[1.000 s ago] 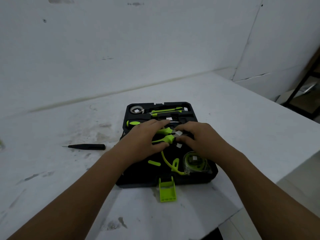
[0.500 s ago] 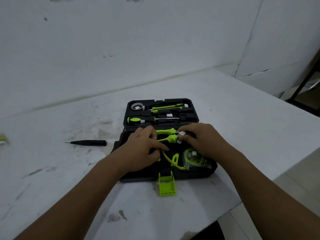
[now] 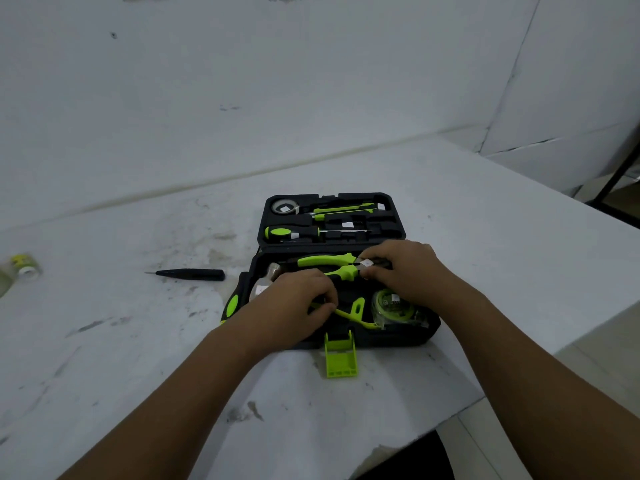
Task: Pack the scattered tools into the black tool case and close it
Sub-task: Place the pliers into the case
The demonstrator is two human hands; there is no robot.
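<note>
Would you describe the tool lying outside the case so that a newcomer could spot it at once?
Start at the open black tool case in the middle of the white table. Just left of it lies a slim pointed tool, its thin tip pointing left. Unlike the green-handled tools in the case, it is all black and lies wholly outside it.

Stained white table point(image 3: 138, 358) against a white wall point(image 3: 242, 81). Small blurred jar point(image 3: 24, 266) near its left edge. Black frame point(image 3: 620, 174) far right.
</note>
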